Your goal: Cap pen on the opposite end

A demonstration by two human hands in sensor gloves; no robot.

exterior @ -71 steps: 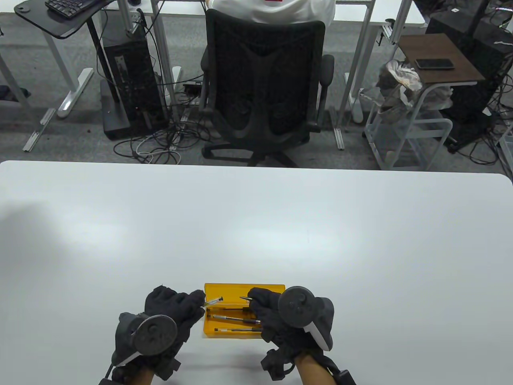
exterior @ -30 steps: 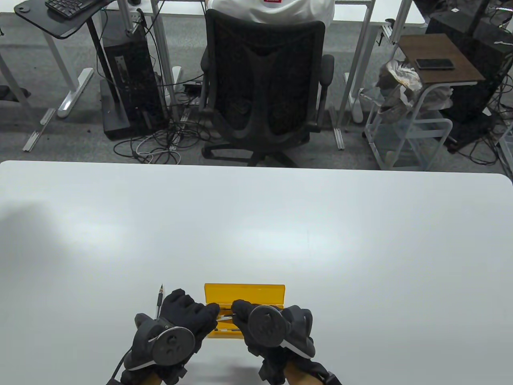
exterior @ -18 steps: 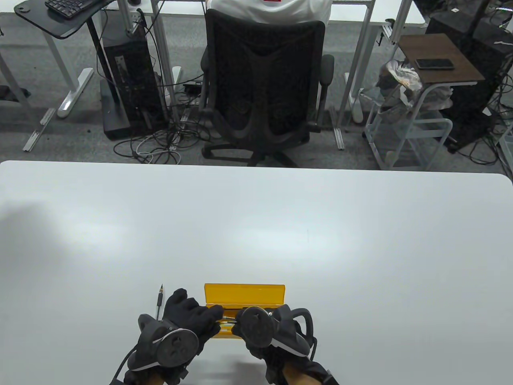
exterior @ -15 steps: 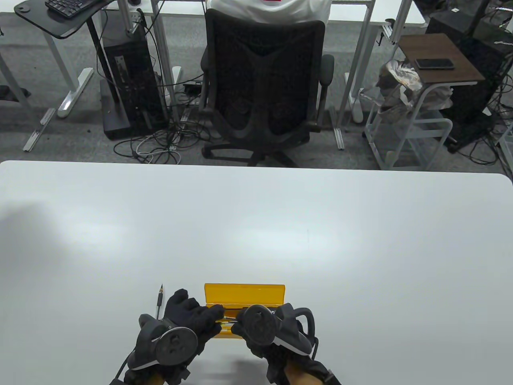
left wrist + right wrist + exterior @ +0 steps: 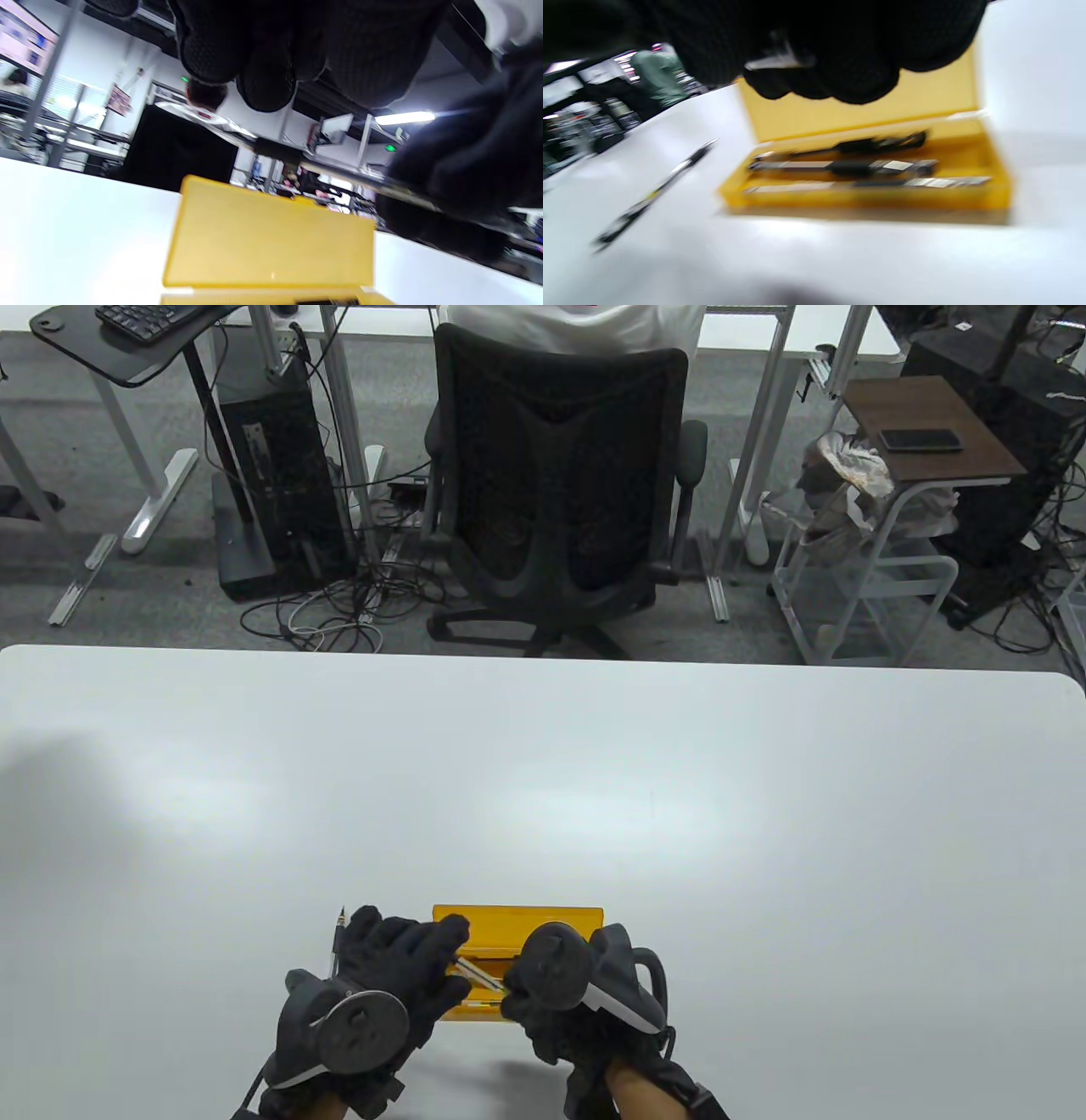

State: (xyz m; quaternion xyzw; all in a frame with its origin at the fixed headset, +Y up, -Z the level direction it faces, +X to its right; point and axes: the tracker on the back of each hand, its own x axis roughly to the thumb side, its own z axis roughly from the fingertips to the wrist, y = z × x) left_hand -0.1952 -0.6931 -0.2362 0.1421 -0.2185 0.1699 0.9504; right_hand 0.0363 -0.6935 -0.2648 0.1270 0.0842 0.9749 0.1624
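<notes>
My left hand (image 5: 441, 946) and right hand (image 5: 513, 984) hold one clear-barrelled pen (image 5: 480, 972) between them, tilted, just above the open yellow case (image 5: 517, 918). The left fingertips pinch its far-left end, the right fingertips its near-right end. In the left wrist view the pen (image 5: 339, 174) runs from under my left fingers (image 5: 265, 84) into the right hand (image 5: 466, 169). In the right wrist view a pale part of the pen (image 5: 774, 62) shows in my right fingers (image 5: 840, 63). I cannot tell where its cap sits.
A second pen (image 5: 338, 940) lies on the white table left of the case, also in the right wrist view (image 5: 657, 192). The case (image 5: 967, 199) holds three pens (image 5: 840, 166). Its lid (image 5: 271, 237) stands upright at the back.
Both hands have lifted a pen up out of the case and tilted it. The left hand moved a little away from me; the right hand rolled so its tracker faces left.
</notes>
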